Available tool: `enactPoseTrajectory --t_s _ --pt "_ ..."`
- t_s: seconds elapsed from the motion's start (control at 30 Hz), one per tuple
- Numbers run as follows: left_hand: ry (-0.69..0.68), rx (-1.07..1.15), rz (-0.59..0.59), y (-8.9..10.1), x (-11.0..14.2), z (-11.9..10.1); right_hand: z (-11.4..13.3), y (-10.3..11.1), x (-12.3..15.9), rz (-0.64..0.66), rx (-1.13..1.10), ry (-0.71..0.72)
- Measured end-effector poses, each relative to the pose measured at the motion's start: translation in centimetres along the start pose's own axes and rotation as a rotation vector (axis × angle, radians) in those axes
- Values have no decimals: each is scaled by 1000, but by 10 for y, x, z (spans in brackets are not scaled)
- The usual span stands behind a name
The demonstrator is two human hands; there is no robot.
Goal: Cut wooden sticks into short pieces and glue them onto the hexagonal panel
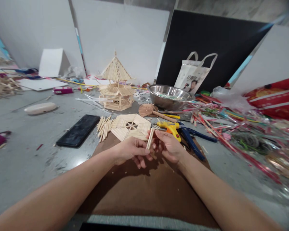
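Note:
Between my two hands, over a brown mat (135, 192), are a few short wooden sticks (150, 138) lying side by side. Thumb and fingers of my left hand (132, 150) pinch their lower end. My right hand (170, 144) grips them near the upper end, its fingers partly hidden behind. Just beyond lies a flat hexagonal stick panel (120, 130) with an open, spoked centre. A pile of loose sticks (104, 126) touches its left side. Close to my right hand are a yellow glue gun (170, 126) and blue-handled pliers (192, 144).
A stick-built pavilion model (117, 86) stands behind the panel. Right of it are a steel bowl (170, 98) and a white bag (192, 75). A black phone (78, 131) lies left of the mat. Tangled strips and plastic (245, 134) cover the right side.

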State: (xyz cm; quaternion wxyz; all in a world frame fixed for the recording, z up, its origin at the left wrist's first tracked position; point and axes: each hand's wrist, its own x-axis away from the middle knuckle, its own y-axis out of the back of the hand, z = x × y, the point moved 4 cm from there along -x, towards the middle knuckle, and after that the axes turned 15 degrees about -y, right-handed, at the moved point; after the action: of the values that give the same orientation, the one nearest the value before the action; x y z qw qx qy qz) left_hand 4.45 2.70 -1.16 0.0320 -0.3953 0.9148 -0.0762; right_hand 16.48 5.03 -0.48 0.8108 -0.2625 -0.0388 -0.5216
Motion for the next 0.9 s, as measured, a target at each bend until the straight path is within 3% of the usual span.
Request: enactPoseTrajectory --t_s 0.37,0.9 --pt "25 -1 19 0 0 1 2 2 1 -99 82 50" --pt "-2 -1 53 0 1 -1 -2 3 -1 -68 56 -4"
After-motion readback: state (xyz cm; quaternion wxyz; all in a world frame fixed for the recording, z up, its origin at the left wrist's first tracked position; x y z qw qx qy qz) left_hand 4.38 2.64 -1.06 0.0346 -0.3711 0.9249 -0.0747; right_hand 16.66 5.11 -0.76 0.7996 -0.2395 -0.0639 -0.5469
